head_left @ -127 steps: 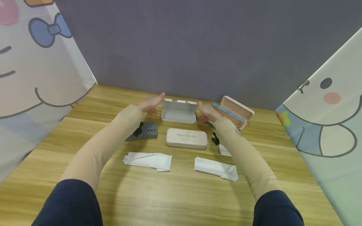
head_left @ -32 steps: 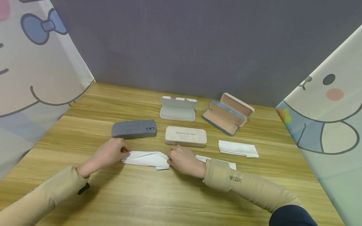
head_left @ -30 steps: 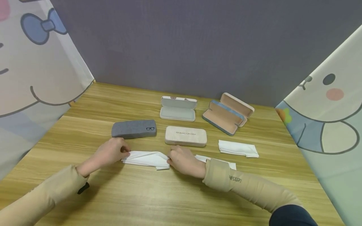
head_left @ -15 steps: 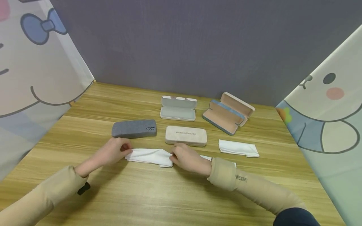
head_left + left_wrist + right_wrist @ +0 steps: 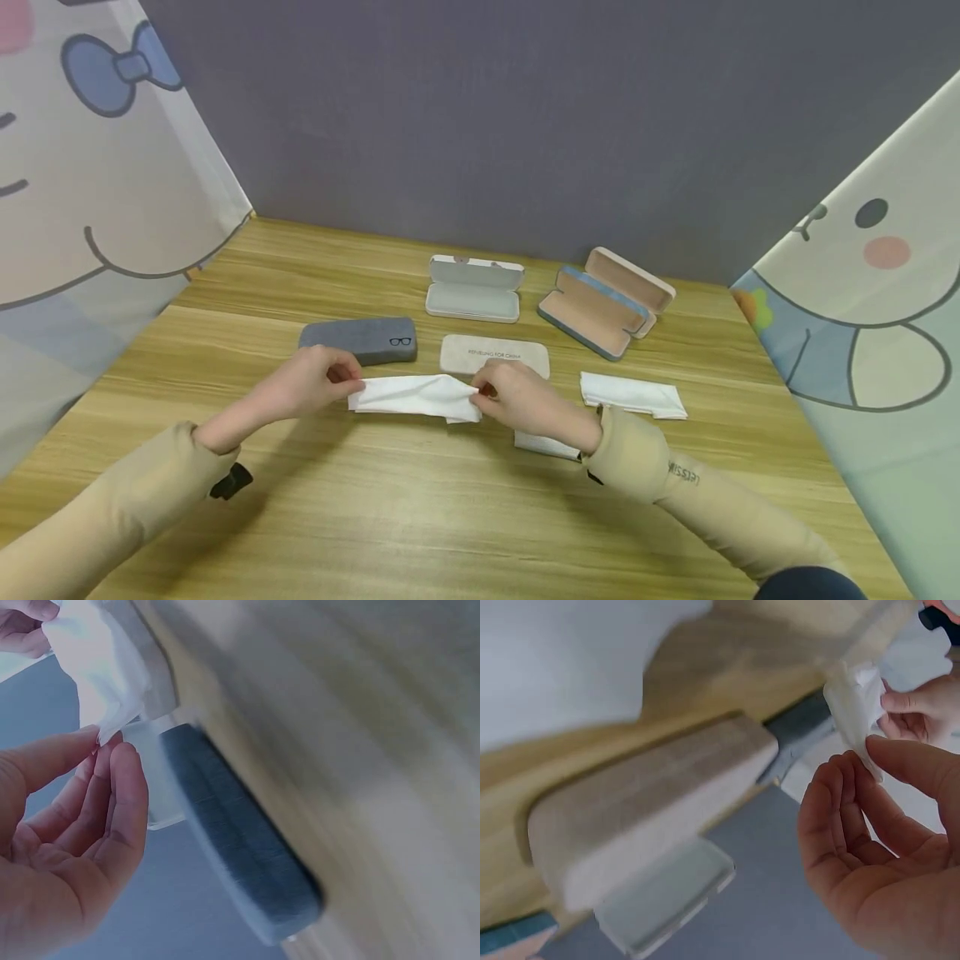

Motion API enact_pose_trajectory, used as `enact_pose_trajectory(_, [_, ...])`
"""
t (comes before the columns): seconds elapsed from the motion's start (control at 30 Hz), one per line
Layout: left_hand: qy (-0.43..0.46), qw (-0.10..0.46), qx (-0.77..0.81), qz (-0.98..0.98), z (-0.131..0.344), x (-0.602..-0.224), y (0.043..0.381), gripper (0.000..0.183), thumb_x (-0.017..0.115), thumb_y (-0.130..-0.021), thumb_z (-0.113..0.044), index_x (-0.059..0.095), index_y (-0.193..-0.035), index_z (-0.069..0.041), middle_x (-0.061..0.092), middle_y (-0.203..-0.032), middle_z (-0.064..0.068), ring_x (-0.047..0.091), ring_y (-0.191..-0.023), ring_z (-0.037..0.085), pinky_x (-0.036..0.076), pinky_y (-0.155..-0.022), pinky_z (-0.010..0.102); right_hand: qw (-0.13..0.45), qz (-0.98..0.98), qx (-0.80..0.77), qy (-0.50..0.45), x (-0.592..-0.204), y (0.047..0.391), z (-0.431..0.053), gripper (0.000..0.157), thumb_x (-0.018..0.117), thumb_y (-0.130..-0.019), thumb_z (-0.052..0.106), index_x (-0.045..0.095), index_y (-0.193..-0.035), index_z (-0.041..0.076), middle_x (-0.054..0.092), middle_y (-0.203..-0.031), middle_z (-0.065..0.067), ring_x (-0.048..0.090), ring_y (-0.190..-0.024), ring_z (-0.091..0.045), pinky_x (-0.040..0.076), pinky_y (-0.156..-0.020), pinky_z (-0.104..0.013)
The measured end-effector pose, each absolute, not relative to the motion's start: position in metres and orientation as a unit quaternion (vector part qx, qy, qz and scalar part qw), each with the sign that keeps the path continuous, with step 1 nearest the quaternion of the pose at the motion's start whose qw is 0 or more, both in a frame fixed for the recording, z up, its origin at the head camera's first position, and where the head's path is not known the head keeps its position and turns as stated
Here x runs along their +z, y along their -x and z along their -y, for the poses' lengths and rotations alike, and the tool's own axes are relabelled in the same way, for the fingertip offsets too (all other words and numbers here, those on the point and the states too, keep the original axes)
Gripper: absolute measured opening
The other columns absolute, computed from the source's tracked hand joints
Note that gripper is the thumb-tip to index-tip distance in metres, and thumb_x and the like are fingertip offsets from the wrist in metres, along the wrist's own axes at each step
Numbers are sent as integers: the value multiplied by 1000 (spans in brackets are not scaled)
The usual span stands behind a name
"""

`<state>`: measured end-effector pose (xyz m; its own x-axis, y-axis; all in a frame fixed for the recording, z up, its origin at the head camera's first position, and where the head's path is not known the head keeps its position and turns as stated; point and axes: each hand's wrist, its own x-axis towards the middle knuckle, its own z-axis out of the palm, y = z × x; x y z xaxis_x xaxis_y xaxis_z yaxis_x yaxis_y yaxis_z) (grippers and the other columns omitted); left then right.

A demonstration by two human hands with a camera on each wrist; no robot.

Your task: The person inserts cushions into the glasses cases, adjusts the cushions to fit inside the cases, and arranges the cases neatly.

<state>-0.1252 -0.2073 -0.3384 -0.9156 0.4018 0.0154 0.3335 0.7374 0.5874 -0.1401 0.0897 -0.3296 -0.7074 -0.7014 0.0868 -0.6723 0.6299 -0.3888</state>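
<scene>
A folded white cloth [image 5: 416, 395] is stretched between both hands, lifted off the wooden table. My left hand [image 5: 311, 385] pinches its left end between thumb and fingertips. At the other end, my right hand [image 5: 528, 402] pinches the cloth's right corner. Both pinches show in the wrist views, where the cloth [image 5: 101, 664] hangs from the fingertips. Just behind the hands lie a shut grey glasses case [image 5: 360, 337] and a shut cream glasses case [image 5: 495, 353], its front edge partly hidden by the right hand. A second white cloth [image 5: 546, 445] lies partly beneath the right wrist.
Farther back stand an opened white glasses case [image 5: 472, 300] and an opened blue glasses case [image 5: 588, 321] with a peach lining. A third folded white cloth [image 5: 633, 394] lies at the right. A grey panel [image 5: 480, 125] rises behind the table.
Both hands came back from the opened cases and took hold of the left cloth's ends. In the last second they have raised it off the table, moving slightly right and away.
</scene>
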Motion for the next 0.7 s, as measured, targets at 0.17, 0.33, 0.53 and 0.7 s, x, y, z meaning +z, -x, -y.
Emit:
enact_pose_trajectory(0.17, [-191,42,305,-932,201,-327,131,6,66,-88,-9,69,-87,-4,69,-78,3,59,-70,8,49,-63,24,30,-903,-224,365,-316,147,-100,11,65,-90,10,69,-91,-1,65,-80,-6,56,-69,-9,46,-61,-17])
enact_pose_trajectory(0.33, [-178,29,313,-933,191,-316,140,7,66,-89,-10,69,-87,-4,69,-79,5,59,-70,10,48,-65,26,23,-900,-246,358,-307,156,-107,11,65,-89,8,68,-91,-2,68,-82,-10,62,-72,-14,50,-64,-21])
enact_pose_trajectory(0.53, [-170,15,324,-931,182,-307,158,11,65,-90,-10,69,-90,-1,70,-82,11,61,-74,16,49,-68,29,9,-910,-238,340,-302,169,-117,15,64,-90,10,68,-94,-4,68,-82,-11,62,-70,-15,50,-62,-24])
enact_pose_trajectory(0.7, [-154,15,319,-935,178,-303,176,14,64,-91,-13,69,-92,0,70,-85,12,62,-77,19,47,-70,28,-17,-907,-234,350,-299,183,-123,13,63,-90,8,69,-91,-3,67,-73,-10,56,-60,-11,46,-59,-24])
